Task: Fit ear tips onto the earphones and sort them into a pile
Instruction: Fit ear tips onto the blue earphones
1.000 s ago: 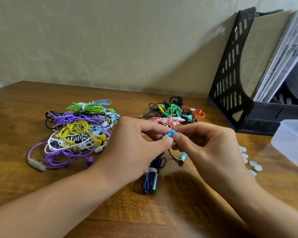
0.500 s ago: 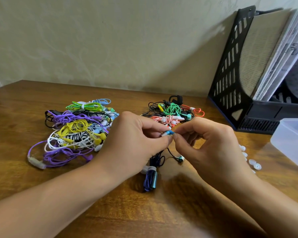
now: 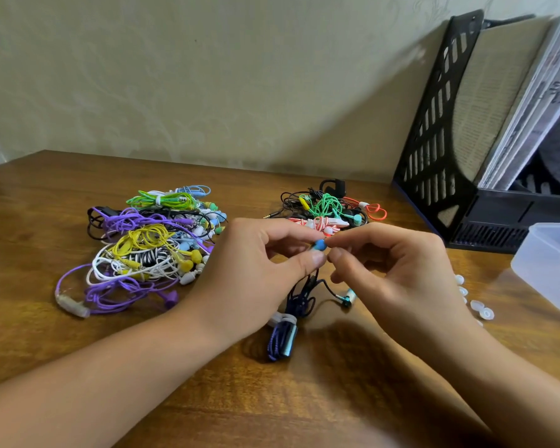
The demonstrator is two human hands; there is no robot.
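I pinch the blue earbud (image 3: 319,245) in my left hand (image 3: 256,273) above the tabletop (image 3: 29,221) so it stays steady while my right hand (image 3: 398,270) pinches its tip on, spare tips (image 3: 480,310) lying near right.

Wooden table (image 3: 46,202) bears 2 earphone piles (image 3: 149,247).

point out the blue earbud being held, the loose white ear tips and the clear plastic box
blue earbud (image 3: 319,244), head view, on its rounded blue end between the fingertips
loose white ear tips (image 3: 486,314), head view, on the nearest tip on the table
clear plastic box (image 3: 550,270), head view, on its front wall
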